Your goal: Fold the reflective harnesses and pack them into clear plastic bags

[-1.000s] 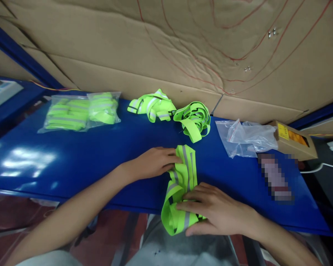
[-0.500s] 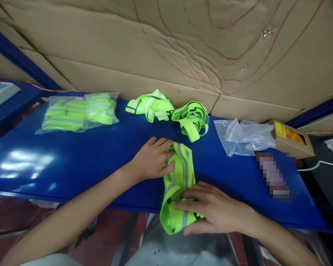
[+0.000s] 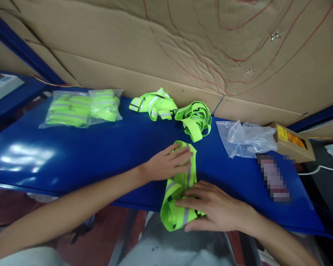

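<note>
**Both hands flat on a neon reflective strap at the worktop's near edge**

The neon reflective strap (image 3: 177, 184), yellow-green with grey stripes, is folded in a bunch at centre frame, a little below the middle. It runs from the blue worktop (image 3: 99, 155) down over the near edge, and its lower end hangs off.

The left hand (image 3: 166, 164) lies palm down on the strap's upper end, fingers extended and a little spread, pressing it to the worktop. No pinch.

The right hand (image 3: 210, 207) is also palm down on the lower part at the edge, fingers straight and close together, pointing left across the strap. It holds the strap down without gripping it.

Just above the strap are two loose strap bundles, one left (image 3: 153, 105) and one right (image 3: 195, 120), touching each other against the cardboard wall (image 3: 183, 48).

In the upper left are two clear bags packed with neon straps, a big one (image 3: 69, 111) and a small one (image 3: 105, 107), side by side and overlapping.

Right of centre is a crumpled pile of clear bags (image 3: 246, 138), with a brown carton (image 3: 294, 142) touching its right side. A blurred-out item (image 3: 274, 177) lies below them on the worktop, contents unreadable. A white cable (image 3: 321, 168) is at the far right edge.
</note>
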The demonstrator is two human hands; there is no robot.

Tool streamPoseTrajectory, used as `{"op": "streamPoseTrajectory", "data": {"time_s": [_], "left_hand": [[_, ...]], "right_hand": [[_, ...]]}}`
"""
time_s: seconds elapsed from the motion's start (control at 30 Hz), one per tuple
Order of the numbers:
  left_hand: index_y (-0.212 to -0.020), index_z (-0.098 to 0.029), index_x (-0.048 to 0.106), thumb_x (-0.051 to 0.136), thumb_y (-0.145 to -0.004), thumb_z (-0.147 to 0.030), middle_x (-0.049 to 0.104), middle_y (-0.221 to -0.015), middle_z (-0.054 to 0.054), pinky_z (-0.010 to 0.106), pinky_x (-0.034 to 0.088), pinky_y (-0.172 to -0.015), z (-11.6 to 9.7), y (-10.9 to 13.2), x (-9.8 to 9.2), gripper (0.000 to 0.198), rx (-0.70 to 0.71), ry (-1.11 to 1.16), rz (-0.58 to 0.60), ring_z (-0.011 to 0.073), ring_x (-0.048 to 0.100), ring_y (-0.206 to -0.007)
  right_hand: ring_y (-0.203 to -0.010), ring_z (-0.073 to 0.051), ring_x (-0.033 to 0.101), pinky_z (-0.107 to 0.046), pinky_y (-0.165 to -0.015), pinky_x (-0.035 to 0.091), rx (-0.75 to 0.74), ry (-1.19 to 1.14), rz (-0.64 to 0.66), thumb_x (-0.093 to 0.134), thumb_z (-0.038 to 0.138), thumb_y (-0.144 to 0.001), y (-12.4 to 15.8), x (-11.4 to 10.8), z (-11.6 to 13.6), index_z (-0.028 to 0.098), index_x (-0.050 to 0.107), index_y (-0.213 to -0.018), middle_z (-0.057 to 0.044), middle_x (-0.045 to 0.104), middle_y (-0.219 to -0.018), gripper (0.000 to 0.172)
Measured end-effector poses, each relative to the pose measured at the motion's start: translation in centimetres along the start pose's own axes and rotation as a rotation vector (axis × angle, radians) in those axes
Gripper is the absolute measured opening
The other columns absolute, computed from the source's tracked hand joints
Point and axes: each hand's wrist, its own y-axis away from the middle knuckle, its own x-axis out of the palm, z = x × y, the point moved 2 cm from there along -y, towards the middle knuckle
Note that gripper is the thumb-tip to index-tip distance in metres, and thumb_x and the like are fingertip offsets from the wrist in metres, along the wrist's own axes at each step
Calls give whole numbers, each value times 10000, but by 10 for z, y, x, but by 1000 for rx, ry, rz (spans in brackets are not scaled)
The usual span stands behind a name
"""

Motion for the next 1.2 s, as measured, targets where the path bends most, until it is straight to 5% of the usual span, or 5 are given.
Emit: {"op": "streamPoseTrajectory", "data": {"time_s": [0.23, 0.4, 0.57, 0.77, 1.2], "left_hand": [[-1412, -183, 589, 452, -1064, -309, 569, -1521, 132, 434, 333, -1257, 13, -9, 7, 395, 39, 265, 189, 234, 458, -1482], [-1418, -298, 588, 529, -1038, -284, 461, -1609, 130, 685, 158, -1250, 10, -16, 7, 384, -21, 155, 190, 312, 370, -1534], [-1437, -264, 578, 435, -1059, -220, 385, -1650, 154, 528, 369, -1189, 8, -13, -7, 406, -132, 319, 228, 302, 376, -1528], [-1521, -235, 480, 395, -1085, -320, 231, -1720, 140, 568, 263, -1241, -9, -7, -33, 452, -187, 365, 207, 304, 264, -1581], [-1568, -342, 424, 474, -1052, -505, 271, -1711, 100, 565, 243, -1254, 14, -7, 8, 544, -117, 437, 361, 320, 276, -1578]], "right_hand": [[-1150, -259, 677, -398, -1011, 499, 10, -59, 42, 554, 604, -1006, 1, -4, 1, 226, 620, -1397, -98, 728, -1258, 548], [-1130, -222, 709, -307, -975, 506, -22, -316, 179, 585, 510, -1027, 3, -8, 2, 217, 641, -1370, -67, 759, -1233, 454], [-1175, -254, 702, -328, -999, 493, 47, -358, 207, 570, 545, -1024, 4, -10, 1, 221, 654, -1369, -87, 753, -1260, 481], [-1115, -250, 728, -328, -937, 526, 158, -365, 211, 531, 541, -1039, 2, -16, 4, 238, 669, -1338, -77, 769, -1201, 447], [-911, -196, 729, -281, -761, 508, 175, -155, 136, 510, 494, -1064, -8, -16, -13, 208, 717, -1082, -40, 749, -980, 354]]}}
